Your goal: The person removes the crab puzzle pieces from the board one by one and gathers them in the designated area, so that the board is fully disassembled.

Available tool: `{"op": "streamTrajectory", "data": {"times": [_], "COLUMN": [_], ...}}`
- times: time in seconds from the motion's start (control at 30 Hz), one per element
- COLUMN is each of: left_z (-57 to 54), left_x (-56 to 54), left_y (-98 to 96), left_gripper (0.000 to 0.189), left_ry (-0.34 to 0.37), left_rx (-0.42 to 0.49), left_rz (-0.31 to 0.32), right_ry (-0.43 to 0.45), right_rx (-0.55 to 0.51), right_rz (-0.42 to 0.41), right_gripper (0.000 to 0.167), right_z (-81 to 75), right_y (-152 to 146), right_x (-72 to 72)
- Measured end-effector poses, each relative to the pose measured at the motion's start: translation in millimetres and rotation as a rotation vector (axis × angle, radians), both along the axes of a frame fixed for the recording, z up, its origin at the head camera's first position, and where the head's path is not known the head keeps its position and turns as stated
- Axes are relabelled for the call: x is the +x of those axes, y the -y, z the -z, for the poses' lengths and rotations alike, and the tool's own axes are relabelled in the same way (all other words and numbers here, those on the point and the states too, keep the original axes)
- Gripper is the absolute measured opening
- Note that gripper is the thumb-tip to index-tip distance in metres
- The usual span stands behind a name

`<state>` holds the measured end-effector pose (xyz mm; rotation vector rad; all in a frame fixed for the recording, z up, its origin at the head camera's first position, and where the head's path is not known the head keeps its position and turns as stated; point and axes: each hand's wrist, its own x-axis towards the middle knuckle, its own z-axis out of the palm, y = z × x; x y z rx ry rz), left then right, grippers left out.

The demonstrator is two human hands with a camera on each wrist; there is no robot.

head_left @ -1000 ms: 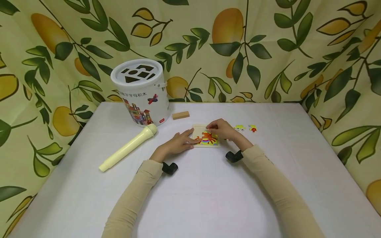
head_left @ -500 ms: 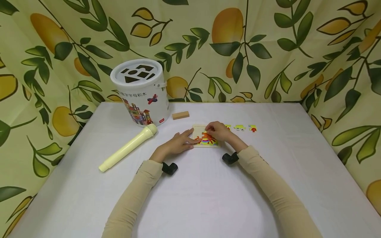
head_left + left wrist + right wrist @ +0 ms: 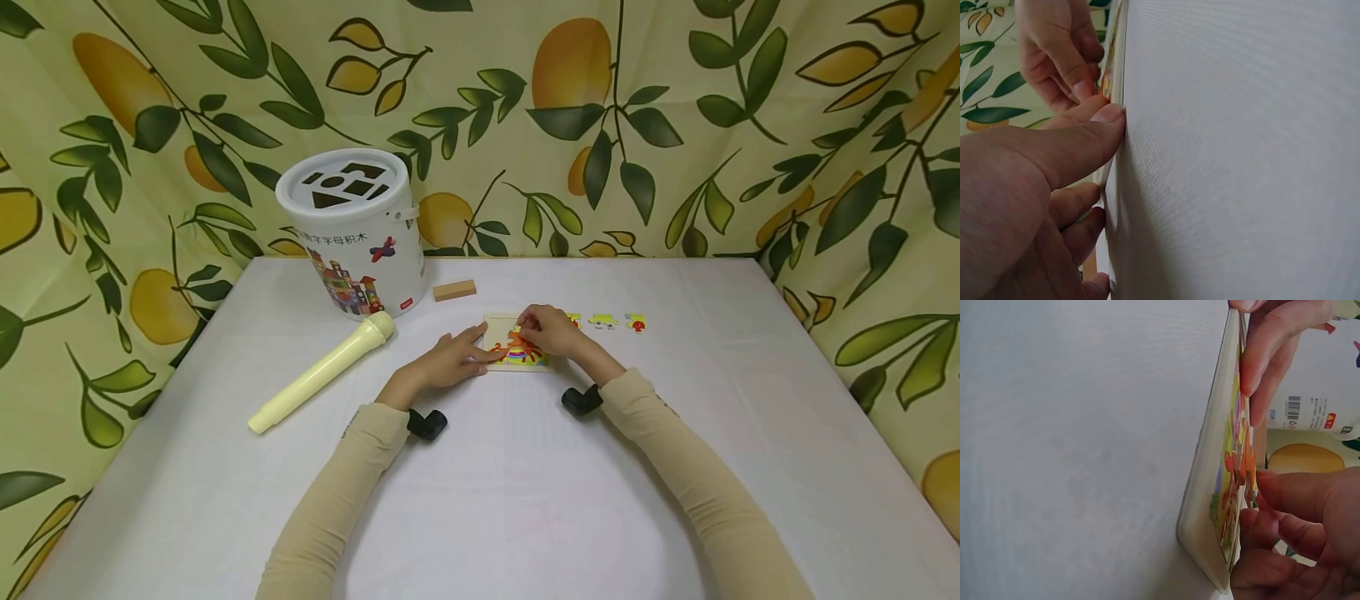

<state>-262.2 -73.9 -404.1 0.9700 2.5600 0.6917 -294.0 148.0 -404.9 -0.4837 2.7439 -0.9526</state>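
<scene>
A small wooden jigsaw board (image 3: 497,327) with a colourful animal picture lies on the white table. My left hand (image 3: 448,360) rests on its left side, thumb at the near edge and a straight finger pressed on the picture. Over the board's right part, my right hand (image 3: 553,332) pinches an orange and yellow puzzle piece (image 3: 1250,464) between thumb and fingers. In the right wrist view this piece stands slightly raised against the picture, and the fingertips partly hide it. The left wrist view shows the left thumb (image 3: 1094,140) at the board's edge.
Several loose puzzle pieces, among them a yellow one (image 3: 603,322) and a red-marked one (image 3: 636,322), lie right of the board. A wooden block (image 3: 454,290), a white lidded bucket (image 3: 367,250) and a pale yellow microphone-shaped stick (image 3: 322,373) stand or lie to the left.
My right hand has shifted slightly left and nearer over the board, uncovering a loose piece behind it, then stays almost still. The left hand keeps its place.
</scene>
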Motion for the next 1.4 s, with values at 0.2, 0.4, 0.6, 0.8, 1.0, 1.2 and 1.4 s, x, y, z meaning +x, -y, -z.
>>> {"op": "streamTrajectory", "data": {"times": [0.2,0.4,0.6,0.8,1.0,1.2,1.4], "left_z": [2.3,1.2,0.2,0.3,1.1,0.5,3.1], "left_x": [-1.8,-1.6,-1.7,-2.0,-2.2,-3.7,-3.6], "left_y": [0.0,-1.1,-1.1,-0.5,-2.3,-3.7,-2.1], "left_gripper": [0.037,0.038,0.039,0.039,0.039,0.038,0.039], "left_ry": [-0.002,0.01,0.011,0.002,0.0,-0.013,-0.026], "left_rx": [-0.011,-0.009,-0.015,-0.019,-0.007,-0.015,-0.009], "left_rz": [-0.005,-0.015,-0.011,0.002,0.01,0.006,0.012], "right_ry": [0.009,0.048,0.089,0.152,0.17,0.148,0.174], "right_rx": [-0.044,-0.153,-0.215,-0.261,-0.288,-0.219,-0.126], "right_rz": [0.025,0.074,0.125,0.214,0.281,0.333,0.355], "right_gripper": [0.018,0.014,0.014,0.018,0.023,0.03,0.032], "right_z": [-3.7,-2.9,0.6,-3.0,-9.6,-20.7,-17.4], "right_y": [-3,-5,-8,-13,-40,-93,-130], "right_x": [0.5,-1.8,-4.4,-5.1,-4.4,2.9,14.4]}}
